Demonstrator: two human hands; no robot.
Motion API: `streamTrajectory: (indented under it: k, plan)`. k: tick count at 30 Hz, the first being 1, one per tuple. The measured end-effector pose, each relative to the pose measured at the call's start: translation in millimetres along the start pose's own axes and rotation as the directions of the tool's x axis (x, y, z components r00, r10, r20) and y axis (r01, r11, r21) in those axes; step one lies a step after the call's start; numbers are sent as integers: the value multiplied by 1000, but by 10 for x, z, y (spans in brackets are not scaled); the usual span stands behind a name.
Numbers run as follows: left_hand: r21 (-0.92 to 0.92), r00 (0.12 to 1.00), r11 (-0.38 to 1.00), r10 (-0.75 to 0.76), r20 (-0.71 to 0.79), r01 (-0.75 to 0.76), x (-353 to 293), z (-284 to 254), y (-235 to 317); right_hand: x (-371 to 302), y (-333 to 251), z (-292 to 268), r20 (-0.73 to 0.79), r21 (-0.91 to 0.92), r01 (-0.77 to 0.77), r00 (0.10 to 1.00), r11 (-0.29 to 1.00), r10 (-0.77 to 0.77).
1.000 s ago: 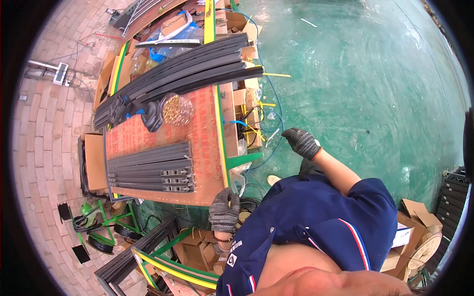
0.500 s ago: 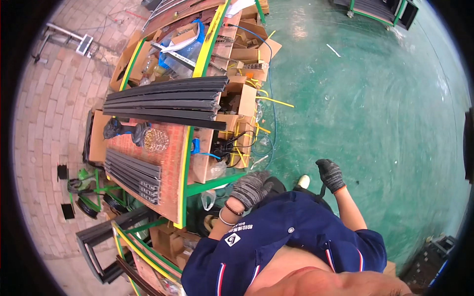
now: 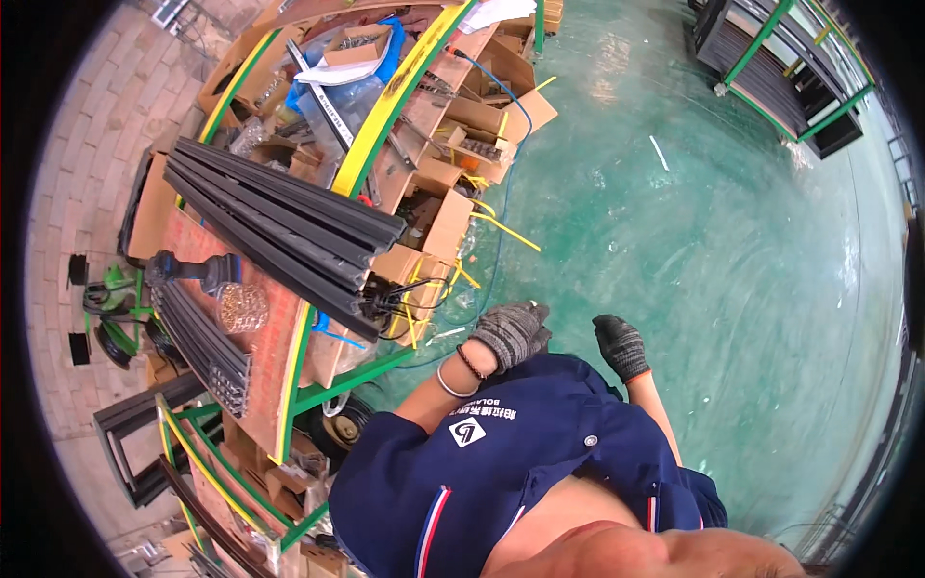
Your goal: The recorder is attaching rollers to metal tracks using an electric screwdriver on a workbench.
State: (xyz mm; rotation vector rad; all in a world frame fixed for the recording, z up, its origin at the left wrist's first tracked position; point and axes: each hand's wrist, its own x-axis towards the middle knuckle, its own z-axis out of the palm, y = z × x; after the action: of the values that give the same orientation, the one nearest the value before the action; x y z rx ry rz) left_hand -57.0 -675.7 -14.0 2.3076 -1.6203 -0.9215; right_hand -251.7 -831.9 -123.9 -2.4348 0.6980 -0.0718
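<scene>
My left hand (image 3: 513, 334), in a grey knitted work glove, is held in front of my body with its fingers loosely bent and somewhat apart. No object shows in it. My right hand (image 3: 622, 347), in a matching glove with a dark palm, hangs out to the right over the green floor (image 3: 713, 289). Its fingers are loosely curved and nothing shows in them. Neither hand touches the workbench. Nearest to my left hand are the bench's green frame bar (image 3: 356, 378) and the cartons along its side.
Long black profiles (image 3: 279, 231) lie across the bench and overhang its right edge. A cordless drill (image 3: 193, 270), a tub of small metal parts (image 3: 241, 308) and shorter dark profiles (image 3: 198, 342) lie nearby. Open cartons (image 3: 448, 226) trail yellow straps. A loaded green-framed cart (image 3: 761, 72) stands far right.
My view has turned and moved, so the bench now sits further left and tilted, and more of the far-right cart shows. My left hand's fingers are more bent.
</scene>
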Motion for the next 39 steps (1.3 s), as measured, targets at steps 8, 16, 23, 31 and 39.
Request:
streamTrajectory:
  k: [8,16,23,31,39]
  plan:
    - [-91,989,985,-145,41,148,1070,-402,-318,1230,700,-319,89,-60,-37,995,998,42]
    - [-294,750,722,-661,-27,626,2319,584,-1537,2766,1257,-1,530,-8,167,837,986,-138]
    - [-452,208,189,-978,-9,872,2630,1018,-2775,3629,1914,757,656,-59,-145,741,988,148]
    - [435,436,361,-896,-85,825,3057,1329,-4631,3928,2373,2280,499,328,-315,859,891,120]
    - [280,510,465,-853,-114,840,3198,1924,-6537,3584,2398,3960,687,491,-657,695,572,210]
